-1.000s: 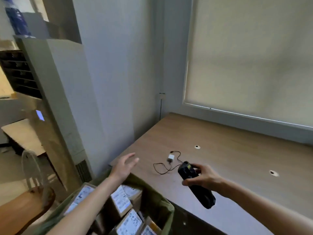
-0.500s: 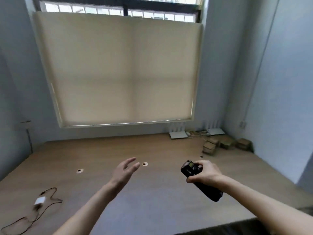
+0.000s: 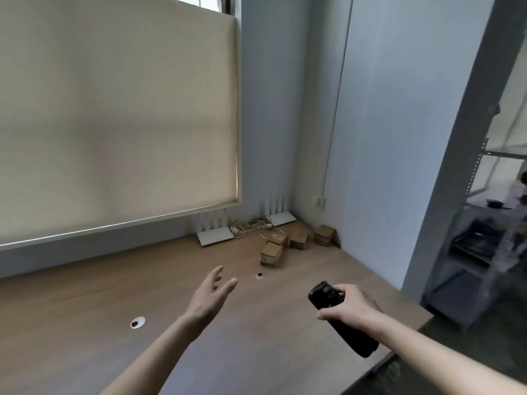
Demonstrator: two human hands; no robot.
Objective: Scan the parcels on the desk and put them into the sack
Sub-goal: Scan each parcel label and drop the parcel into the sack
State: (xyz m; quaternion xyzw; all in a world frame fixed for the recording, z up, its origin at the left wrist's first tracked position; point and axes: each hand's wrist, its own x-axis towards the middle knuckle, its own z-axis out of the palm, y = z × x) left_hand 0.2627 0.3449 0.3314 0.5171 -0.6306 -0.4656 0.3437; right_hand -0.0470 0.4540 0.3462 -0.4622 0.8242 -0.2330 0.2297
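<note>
Here the right hand (image 3: pixel 349 305) grips a black scanner (image 3: pixel 339 319), head toward the desk's (image 3: pixel 85 323) far right corner. There sit small cardboard parcels (image 3: pixel 293 240); any labels are unreadable. Left hand (image 3: pixel 209 299) hovers, fingers spread, holding nothing.

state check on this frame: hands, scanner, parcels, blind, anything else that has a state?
left hand: open, empty, held above the desk
right hand: grips the scanner
scanner: held, head end pointing away from the person
parcels: four small cardboard boxes closed, on the desk in the far corner
roller blind: pulled down
cables: loose tangle by the wall
</note>
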